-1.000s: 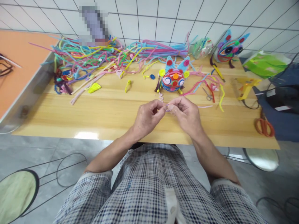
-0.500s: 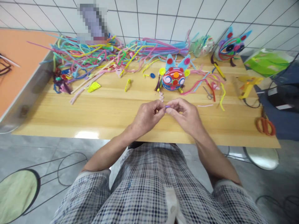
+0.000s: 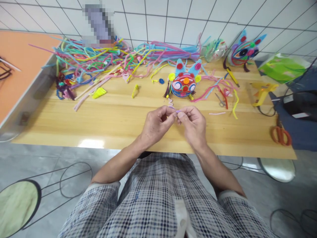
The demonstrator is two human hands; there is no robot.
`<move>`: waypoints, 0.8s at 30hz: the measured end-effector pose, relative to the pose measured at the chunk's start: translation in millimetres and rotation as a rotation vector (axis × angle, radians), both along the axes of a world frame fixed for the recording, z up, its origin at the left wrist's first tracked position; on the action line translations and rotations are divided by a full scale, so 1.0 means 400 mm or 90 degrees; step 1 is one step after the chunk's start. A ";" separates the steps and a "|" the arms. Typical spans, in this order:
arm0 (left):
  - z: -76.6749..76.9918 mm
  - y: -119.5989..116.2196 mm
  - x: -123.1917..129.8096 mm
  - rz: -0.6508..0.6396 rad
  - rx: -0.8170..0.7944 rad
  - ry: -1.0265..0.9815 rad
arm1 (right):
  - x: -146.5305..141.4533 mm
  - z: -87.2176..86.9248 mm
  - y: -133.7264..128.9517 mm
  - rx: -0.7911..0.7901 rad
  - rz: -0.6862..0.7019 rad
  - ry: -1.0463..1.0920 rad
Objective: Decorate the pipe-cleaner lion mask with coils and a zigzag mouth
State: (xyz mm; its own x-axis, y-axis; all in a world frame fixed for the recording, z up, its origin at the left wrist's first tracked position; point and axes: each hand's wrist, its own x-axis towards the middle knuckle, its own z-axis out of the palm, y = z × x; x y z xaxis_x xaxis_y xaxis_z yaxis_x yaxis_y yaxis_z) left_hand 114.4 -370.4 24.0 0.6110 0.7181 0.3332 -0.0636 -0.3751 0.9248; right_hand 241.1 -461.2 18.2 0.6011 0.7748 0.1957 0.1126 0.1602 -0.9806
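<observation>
Both hands meet above the table near its front middle. My left hand pinches one side of a small purple piece, and my right hand pinches the other side; fingertips hide most of it. Just beyond my fingers lies a wavy pale pink strip. Behind that stands a colourful ball-shaped figure with blue ears, red dots and white spiral eyes. A short light pink piece lies to the right of my hands.
Tangled pipe cleaners cover the back left of the table. On the right are orange-handled scissors, a yellow glue gun, small scissors, a second figure and a green bag. A metal-sided edge borders the left.
My right hand has drawn in toward my left hand, its fingers now closer around the purple piece. The rest of the table looks the same.
</observation>
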 end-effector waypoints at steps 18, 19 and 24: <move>0.026 0.018 -0.011 -0.025 0.068 0.042 | 0.061 0.070 -0.009 -0.095 0.084 -0.177; 0.020 0.013 -0.008 -0.019 0.048 0.018 | 0.049 0.052 -0.007 -0.081 0.067 -0.132; -0.009 -0.004 0.004 -0.011 -0.025 -0.019 | -0.014 -0.039 0.011 -0.006 -0.018 0.050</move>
State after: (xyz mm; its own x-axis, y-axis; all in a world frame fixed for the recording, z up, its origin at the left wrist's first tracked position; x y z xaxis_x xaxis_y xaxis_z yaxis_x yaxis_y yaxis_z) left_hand 116.0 -372.1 20.4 0.6138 0.7204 0.3230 -0.0980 -0.3364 0.9366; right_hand 235.5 -457.0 2.6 0.6355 0.7594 0.1395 0.0391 0.1487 -0.9881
